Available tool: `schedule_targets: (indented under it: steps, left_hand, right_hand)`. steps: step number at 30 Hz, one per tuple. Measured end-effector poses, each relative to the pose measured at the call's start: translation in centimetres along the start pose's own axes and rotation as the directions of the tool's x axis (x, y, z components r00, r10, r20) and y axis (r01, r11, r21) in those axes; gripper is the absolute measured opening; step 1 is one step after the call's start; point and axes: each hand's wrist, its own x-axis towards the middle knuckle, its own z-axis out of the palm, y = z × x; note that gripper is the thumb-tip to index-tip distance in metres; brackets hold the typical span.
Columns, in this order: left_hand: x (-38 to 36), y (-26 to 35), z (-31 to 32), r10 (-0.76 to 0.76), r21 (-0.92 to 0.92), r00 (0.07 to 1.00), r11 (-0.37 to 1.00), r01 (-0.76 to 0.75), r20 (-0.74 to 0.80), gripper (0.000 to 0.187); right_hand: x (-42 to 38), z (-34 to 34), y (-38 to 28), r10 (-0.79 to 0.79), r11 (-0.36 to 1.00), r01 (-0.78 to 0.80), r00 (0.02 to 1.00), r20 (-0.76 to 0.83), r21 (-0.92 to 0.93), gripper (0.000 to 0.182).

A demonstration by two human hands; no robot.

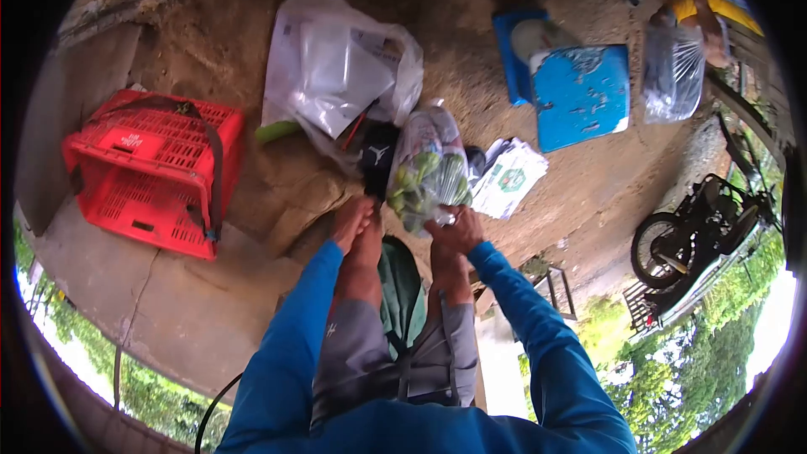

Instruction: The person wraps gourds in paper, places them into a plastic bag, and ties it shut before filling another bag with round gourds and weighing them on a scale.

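A clear plastic bag (430, 170) packed with green, roundish produce stands on the ground in front of my knees. My right hand (458, 231) is closed at the near end of this bag, its fingers gathered on the plastic. Beside my left knee, my left hand (353, 223) has its fingers curled in; whether anything is in them is hidden. Close to it is a black shoe (378, 155) with a white logo. A large, whitish plastic bag (336, 67) lies open beyond, with a long green item (277, 131) at its lower edge.
A red plastic crate (151, 168) with a dark strap lies at the left. Printed paper or bags (511, 176) lie right of the produce. Farther right are a worn blue stool (582, 92), a motorcycle (698, 235), and another person's hand (714, 38) at a clear bag (672, 76).
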Motion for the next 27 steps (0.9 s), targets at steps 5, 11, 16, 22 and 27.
schedule_targets:
  steps: [5, 11, 16, 22, 27]
  left_hand:
    - [-1.0, -2.3, -5.5, -0.05, 0.045, 0.997, 0.998, 0.053, -0.058, 0.026]
    - [-1.4, -4.3, -8.9, -0.1, 0.076, 0.992, 0.991, 0.106, -0.081, 0.027]
    - [3.8, -1.6, -8.1, 0.164, 0.34, 0.986, 0.929, -0.143, -0.034, 0.035]
    - [13.8, 3.8, -3.9, 0.574, 0.533, 0.819, 0.685, -0.496, 0.025, 0.033]
    - [22.3, 2.6, -3.1, 0.688, 0.816, 0.721, 0.46, -0.351, -0.078, 0.035]
  right_hand:
    - [-5.7, -4.7, 0.3, -0.347, 0.934, 0.312, 0.908, -0.234, -0.176, 0.045]
    - [-14.8, -21.1, -9.4, 0.019, 0.863, -0.074, 0.993, 0.114, 0.5, 0.015]
    - [-19.5, -26.0, -9.4, 0.079, 0.925, -0.069, 0.997, -0.013, 0.373, 0.01]
    - [-23.4, -28.1, -6.5, -0.078, 0.996, 0.077, 0.997, -0.023, -0.036, 0.027]
    - [-24.0, -27.3, -8.0, 0.551, 0.738, -0.501, 0.834, 0.025, 0.453, 0.032]
